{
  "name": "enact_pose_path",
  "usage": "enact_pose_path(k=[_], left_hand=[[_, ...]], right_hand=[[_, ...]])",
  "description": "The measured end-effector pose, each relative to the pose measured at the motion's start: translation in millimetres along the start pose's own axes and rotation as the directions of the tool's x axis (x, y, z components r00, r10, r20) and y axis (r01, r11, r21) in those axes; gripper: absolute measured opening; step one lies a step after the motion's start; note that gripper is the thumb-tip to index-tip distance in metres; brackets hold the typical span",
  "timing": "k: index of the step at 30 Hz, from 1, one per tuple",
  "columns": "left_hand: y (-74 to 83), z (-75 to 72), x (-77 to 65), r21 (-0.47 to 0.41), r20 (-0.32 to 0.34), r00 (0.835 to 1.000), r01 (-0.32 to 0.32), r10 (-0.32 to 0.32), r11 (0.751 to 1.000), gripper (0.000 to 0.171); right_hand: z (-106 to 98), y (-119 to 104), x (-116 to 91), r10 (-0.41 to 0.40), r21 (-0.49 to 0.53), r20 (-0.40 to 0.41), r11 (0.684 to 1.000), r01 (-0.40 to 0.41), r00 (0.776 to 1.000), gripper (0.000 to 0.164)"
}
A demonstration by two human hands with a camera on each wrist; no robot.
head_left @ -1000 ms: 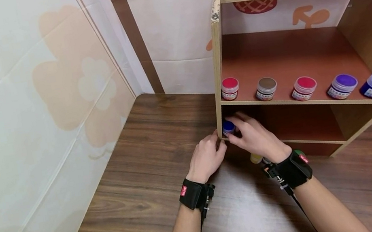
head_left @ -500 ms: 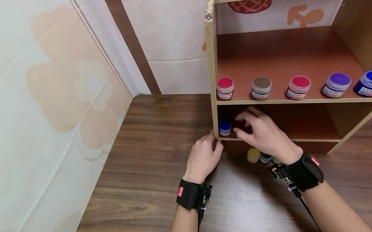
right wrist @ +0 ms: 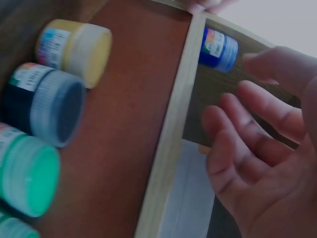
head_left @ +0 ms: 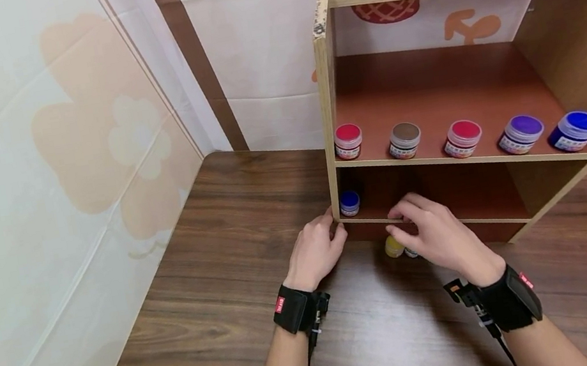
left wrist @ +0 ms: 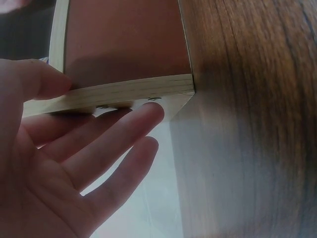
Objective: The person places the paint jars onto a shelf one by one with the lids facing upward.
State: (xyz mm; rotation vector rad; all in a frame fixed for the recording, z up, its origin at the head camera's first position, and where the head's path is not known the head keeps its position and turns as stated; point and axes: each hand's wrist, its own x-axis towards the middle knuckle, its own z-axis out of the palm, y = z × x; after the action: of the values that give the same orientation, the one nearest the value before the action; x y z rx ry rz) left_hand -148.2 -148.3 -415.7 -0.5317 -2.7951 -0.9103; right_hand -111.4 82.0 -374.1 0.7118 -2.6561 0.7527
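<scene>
My left hand [head_left: 314, 254] grips the lower left edge of the wooden shelf [head_left: 327, 99], its thumb on one side of the panel and its fingers [left wrist: 116, 144] on the other. A blue-lidded paint jar [head_left: 350, 202] stands in the left corner of the lower compartment. To the right of that jar, apart from it, my right hand [head_left: 442, 236] hovers in front of the compartment's lip, fingers loosely bent around nothing. Below the hand, a yellow paint jar [head_left: 394, 247] stands on the table, with black [right wrist: 44, 101] and green [right wrist: 29, 173] jars beside it in the right wrist view.
Along the upper board's front edge stand several paint jars: red [head_left: 348, 141], brown [head_left: 405, 140], another red [head_left: 463, 138], purple [head_left: 521, 134] and blue [head_left: 575, 131]. The brown wooden table [head_left: 190, 330] stretches left to a patterned wall sheet [head_left: 89, 146].
My right hand has let go of the blue jar in the lower left corner and drawn back right and toward me. My left hand keeps its grip on the shelf's edge.
</scene>
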Motion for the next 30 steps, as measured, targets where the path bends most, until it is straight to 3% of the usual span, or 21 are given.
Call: enact_pose_path(k=[8,17,30], left_hand=[[-0.6,0.2,-0.1,0.000,-0.005,1.000,-0.007,0.007,1.000,0.043],[-1.1,0.4,-0.2,-0.010,0.001,1.000,-0.001,0.001,1.000,0.043],[-1.4,0.2,-0.1,-0.009,-0.004,1.000,-0.010,0.010,1.000,0.042]], right_hand=[[13,3,-18,-0.037,-0.093,0.153,0.994,0.052,0.988,0.028],[30,3,-27,-0.088,-0.254,0.180,0.958,0.132,0.980,0.038],[40,4,-25,-0.110,-0.256,0.200,0.953,0.160,0.974,0.035]])
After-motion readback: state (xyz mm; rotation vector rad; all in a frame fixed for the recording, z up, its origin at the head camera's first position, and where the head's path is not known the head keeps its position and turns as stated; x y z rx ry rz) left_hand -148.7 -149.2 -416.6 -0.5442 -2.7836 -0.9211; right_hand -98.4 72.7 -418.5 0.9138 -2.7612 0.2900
